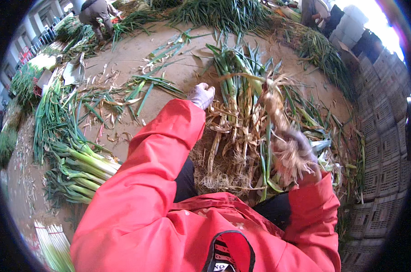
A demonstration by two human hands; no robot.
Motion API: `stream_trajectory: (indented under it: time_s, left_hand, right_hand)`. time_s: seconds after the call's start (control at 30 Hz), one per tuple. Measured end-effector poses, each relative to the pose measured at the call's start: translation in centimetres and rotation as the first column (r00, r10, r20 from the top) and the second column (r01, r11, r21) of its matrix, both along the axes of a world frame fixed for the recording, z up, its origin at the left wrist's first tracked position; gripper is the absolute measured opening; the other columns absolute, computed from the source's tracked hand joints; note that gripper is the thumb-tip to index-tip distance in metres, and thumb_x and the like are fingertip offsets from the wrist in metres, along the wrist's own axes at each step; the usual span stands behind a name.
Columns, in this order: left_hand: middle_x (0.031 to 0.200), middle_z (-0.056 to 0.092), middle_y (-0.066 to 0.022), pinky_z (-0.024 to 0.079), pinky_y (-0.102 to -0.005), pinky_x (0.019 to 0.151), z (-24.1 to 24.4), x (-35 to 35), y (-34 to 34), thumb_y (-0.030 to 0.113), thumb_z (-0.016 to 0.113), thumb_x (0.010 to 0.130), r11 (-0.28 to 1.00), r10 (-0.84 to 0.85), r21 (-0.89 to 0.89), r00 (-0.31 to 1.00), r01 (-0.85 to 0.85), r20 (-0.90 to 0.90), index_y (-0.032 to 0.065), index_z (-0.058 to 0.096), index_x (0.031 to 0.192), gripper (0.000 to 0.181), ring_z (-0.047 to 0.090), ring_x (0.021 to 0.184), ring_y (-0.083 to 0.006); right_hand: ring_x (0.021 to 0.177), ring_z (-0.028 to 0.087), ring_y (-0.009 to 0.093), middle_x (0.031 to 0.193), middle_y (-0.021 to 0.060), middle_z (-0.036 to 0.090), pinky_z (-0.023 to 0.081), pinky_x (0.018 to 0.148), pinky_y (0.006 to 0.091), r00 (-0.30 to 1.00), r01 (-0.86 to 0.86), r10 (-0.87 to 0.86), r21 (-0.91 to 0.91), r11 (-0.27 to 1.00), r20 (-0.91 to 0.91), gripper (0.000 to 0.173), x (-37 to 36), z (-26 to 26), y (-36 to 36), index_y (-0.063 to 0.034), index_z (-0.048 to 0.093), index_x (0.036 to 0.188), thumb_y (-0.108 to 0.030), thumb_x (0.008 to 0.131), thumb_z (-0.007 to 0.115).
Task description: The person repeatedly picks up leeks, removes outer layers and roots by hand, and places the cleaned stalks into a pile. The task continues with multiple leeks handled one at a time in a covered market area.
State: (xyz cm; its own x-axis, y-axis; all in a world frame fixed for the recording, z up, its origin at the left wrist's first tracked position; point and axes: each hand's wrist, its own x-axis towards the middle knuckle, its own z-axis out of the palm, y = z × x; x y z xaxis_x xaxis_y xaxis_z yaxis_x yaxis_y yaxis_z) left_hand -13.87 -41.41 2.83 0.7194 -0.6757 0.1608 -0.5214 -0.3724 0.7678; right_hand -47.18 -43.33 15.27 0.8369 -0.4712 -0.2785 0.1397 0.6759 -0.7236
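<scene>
My left hand point(201, 96), in a pale glove, is raised at the left edge of a pile of unpeeled leeks point(234, 102). Its fingers are curled, and their far side is hidden, so whether anything is between them does not show. My right hand point(301, 146), blurred by motion, grips a leek with withered brown outer leaves point(275, 105). Pale shreds or roots point(290, 165) hang beside the wrist. The pile lies on the ground before my knees, green tops pointing away and dry roots point(222, 178) towards me.
Cleaned leeks point(86, 170) lie by my left elbow, with a tied bundle of white stalks point(54, 243) nearer. Stacked plastic crates point(379, 136) line the right side. Leaf scraps point(147, 85) litter the floor. Two people point(98, 15) point(316, 13) bend over heaps at the back.
</scene>
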Motion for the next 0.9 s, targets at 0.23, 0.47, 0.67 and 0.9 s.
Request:
stream_trajectory:
  time_s: [0.23,0.47,0.67,0.9]
  left_hand:
    - [0.076,0.062,-0.0026,0.043,-0.0349,0.047,-3.2,-5.1,-5.1,0.021,0.049,0.075,0.779,-0.478,0.627,0.64,-0.006,0.601,0.0119,0.064,0.076,0.017,0.06,0.067,-0.0205]
    - [0.069,0.058,-0.0078,0.044,-0.0313,0.048,-2.4,-10.0,-6.1,0.03,0.051,0.074,0.977,-0.189,-0.011,0.841,0.212,-0.507,0.0046,0.059,0.087,0.03,0.058,0.067,-0.0178]
    - [0.076,0.057,-0.0075,0.045,-0.0331,0.056,3.1,-12.9,-9.8,0.035,0.051,0.077,0.679,-0.674,-0.733,0.363,-0.04,-0.644,0.0054,0.056,0.088,0.031,0.056,0.067,-0.0204]
    - [0.082,0.056,-0.0022,0.045,-0.0342,0.063,5.5,0.8,-8.8,0.058,0.042,0.075,0.274,-0.961,-0.956,0.003,-0.108,-0.276,0.0104,0.044,0.106,0.058,0.052,0.075,-0.0193]
  right_hand:
    - [0.072,0.054,0.014,0.084,0.0045,0.055,0.044,0.064,0.0249,0.862,-0.259,0.083,-0.293,0.92,-0.5,0.046,-2.1,0.5,3.5,0.0008,0.046,0.107,-0.014,0.068,0.065]
    - [0.077,0.053,0.014,0.092,0.0053,0.052,0.042,0.067,0.0259,0.803,-0.202,-0.013,-0.292,0.935,-0.596,0.067,-7.3,5.8,9.4,-0.0007,0.031,0.121,-0.002,0.061,0.06]
    - [0.087,0.053,0.035,0.1,0.0211,0.052,0.042,0.067,0.0388,0.482,-0.735,-0.512,-0.646,0.205,-0.711,0.068,-14.0,7.6,8.0,-0.0136,0.026,0.127,-0.015,0.068,0.061]
    - [0.085,0.052,0.019,0.094,0.0113,0.054,0.04,0.073,0.0276,0.682,-0.39,-0.567,-0.885,0.253,-0.462,0.067,-15.7,3.8,1.2,-0.0061,0.038,0.118,0.002,0.053,0.053]
